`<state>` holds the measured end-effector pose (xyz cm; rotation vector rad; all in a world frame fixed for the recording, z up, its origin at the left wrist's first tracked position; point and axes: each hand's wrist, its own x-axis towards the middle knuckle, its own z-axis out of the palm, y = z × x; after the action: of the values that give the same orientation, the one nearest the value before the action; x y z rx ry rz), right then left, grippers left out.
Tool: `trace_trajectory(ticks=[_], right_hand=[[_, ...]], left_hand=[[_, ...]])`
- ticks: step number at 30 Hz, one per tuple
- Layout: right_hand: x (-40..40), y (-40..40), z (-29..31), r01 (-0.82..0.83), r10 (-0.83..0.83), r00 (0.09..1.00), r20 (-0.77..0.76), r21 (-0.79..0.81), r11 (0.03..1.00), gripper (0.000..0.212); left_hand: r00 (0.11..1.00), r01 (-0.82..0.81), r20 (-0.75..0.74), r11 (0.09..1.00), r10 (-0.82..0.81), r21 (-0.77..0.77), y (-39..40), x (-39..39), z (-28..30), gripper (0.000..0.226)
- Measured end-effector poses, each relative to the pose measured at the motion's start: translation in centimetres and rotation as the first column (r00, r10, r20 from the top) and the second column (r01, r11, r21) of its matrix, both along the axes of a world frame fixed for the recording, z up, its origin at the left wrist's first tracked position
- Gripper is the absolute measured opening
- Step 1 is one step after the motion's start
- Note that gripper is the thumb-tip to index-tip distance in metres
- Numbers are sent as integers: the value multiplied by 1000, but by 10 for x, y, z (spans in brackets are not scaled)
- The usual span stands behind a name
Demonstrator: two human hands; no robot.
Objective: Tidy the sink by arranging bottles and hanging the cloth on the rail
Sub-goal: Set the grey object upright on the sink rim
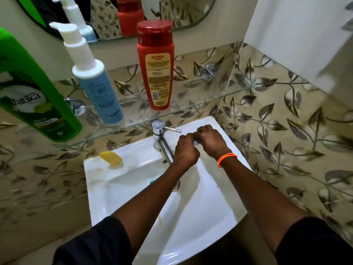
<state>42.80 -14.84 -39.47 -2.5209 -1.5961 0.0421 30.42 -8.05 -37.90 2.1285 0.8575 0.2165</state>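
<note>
Both my left hand and right hand were clenched on a small cloth by the tap; I figured gathering it fully before lifting was best

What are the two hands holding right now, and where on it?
Both the left hand and right hand are closed on something small and pale between them, beside the tap. Too hidden to identify it or the grip.

Both hands meet over back-right corner of white sink, beside tap: left hand & right hand pinch smth small, pale, mostly hidden. Glass shelf above holds green bottle, blue pump bottle, red bottle. Yellow soap on sink's left rim.
</note>
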Motion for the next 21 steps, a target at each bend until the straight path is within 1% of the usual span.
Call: trace_trajectory(ticks=[1, 2, 3, 4, 5, 6, 7, 9, 12, 14, 16, 18, 20, 21], right_hand=[[2, 1, -2, -8, 10, 999, -30, 57, 998, 39], [4, 3, -3, 30, -12, 993, -119, 148, 989, 43], [4, 4, -3, 119, -55, 967, -249, 248, 961, 42], [5, 6, -4, 261, -103, 904, -416, 342, 903, 37], [9, 9, -7, 397, -128, 821, -556, 396, 828, 31], [12, 11, -8, 488, -119, 739, -663, 406, 773, 30], [14, 13, -9, 520, -109, 696, -709, 394, 758, 31], [17, 16, -13, 515, -91, 665, -741, 367, 775, 33], [19, 16, -17, 536, -112, 628, -770, 323, 780, 36], [19, 14, -20, 537, -126, 617, -777, 298, 789, 42], [19, 9, -24, 538, -120, 571, -812, 259, 802, 48], [17, 2, -29, 569, -120, 539, -834, 255, 782, 54], [10, -6, -31, 610, -138, 539, -831, 272, 744, 58], [4, -11, -32, 636, -158, 545, -824, 283, 718, 57]], left_hand=[[1000, -29, -7, 999, 29, -21, 2, 2, -2, 51], [998, -59, 4, 997, 60, -39, 5, 4, -4, 50], [996, -89, 23, 994, 90, -58, 7, 7, -4, 51], [992, -114, 42, 990, 118, -77, 9, 10, -5, 53], [989, -131, 56, 987, 137, -97, 11, 13, -4, 57], [988, -136, 63, 984, 144, -119, 14, 16, -4, 60], [988, -127, 64, 982, 137, -139, 16, 19, -4, 62], [992, -105, 58, 983, 115, -148, 20, 23, -6, 59], [989, -127, 58, 986, 134, -109, 18, 19, -11, 59], [983, -82, 162, 995, 89, -49, 5, 11, -12, 54], [957, -22, 289, 999, 14, 27, -11, -4, -11, 51], [923, 10, 381, 996, -44, 90, -30, -27, -15, 41], [924, 24, 375, 992, -68, 122, -46, -61, -26, 28], [943, 17, 328, 993, -54, 117, -52, -82, -36, 23]])
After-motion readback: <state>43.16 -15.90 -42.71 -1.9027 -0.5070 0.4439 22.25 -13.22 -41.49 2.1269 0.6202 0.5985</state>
